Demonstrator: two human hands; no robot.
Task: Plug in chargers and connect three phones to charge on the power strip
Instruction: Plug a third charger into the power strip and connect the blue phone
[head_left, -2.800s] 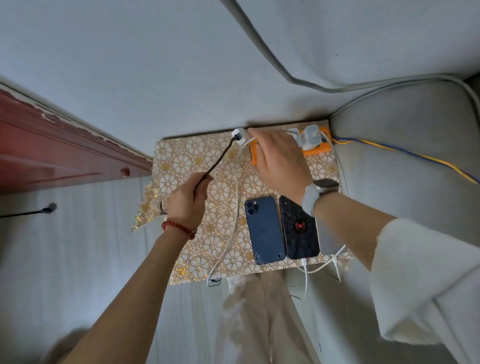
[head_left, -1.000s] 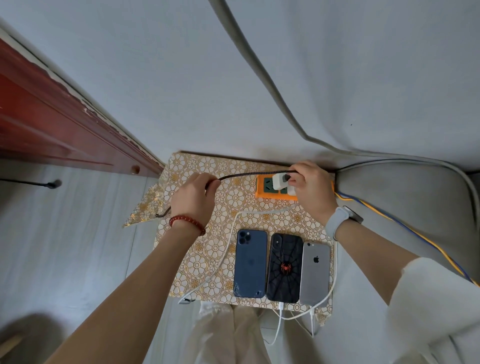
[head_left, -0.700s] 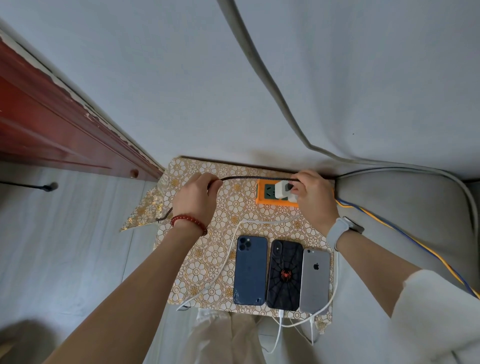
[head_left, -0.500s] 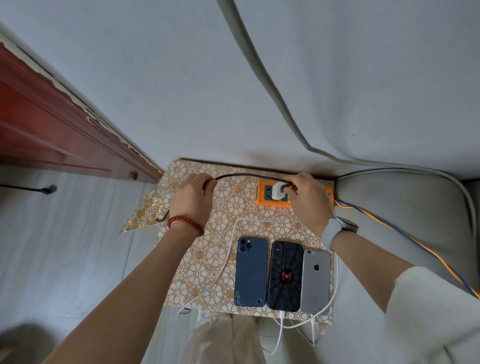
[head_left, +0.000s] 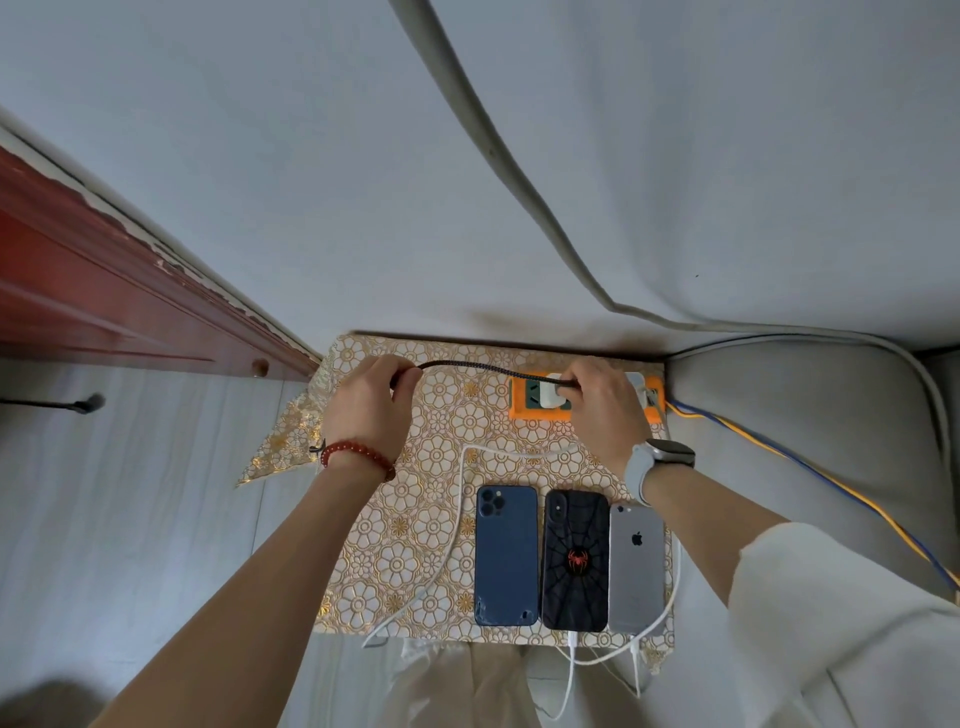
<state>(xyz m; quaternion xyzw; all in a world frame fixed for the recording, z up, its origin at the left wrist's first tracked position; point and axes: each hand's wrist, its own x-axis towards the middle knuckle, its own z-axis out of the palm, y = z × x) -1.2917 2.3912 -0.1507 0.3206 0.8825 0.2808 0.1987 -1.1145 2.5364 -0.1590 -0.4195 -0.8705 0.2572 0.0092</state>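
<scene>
An orange power strip (head_left: 524, 410) lies at the far edge of a gold floral table (head_left: 415, 545). My right hand (head_left: 605, 410) grips a white charger (head_left: 551, 397) sitting on the strip's left part; another white charger (head_left: 635, 382) shows behind that hand. A black braided cable (head_left: 478, 368) runs from the charger to my left hand (head_left: 366, 410), which holds it above the table. Three phones lie face down side by side: blue (head_left: 506, 556), black with a red spider (head_left: 575, 560), silver (head_left: 637, 566). White cables (head_left: 571, 660) enter the black and silver phones' near ends.
A loose white cable (head_left: 452, 525) curves across the table left of the blue phone. A grey cushioned seat (head_left: 810, 441) adjoins the table's right side, with a blue-yellow cord (head_left: 810, 475) across it. A red wooden door frame (head_left: 104, 291) stands left.
My right hand has brought the white charger with the black cable over to the orange strip and now holds it on a left socket. My left hand keeps the cable, little moved.
</scene>
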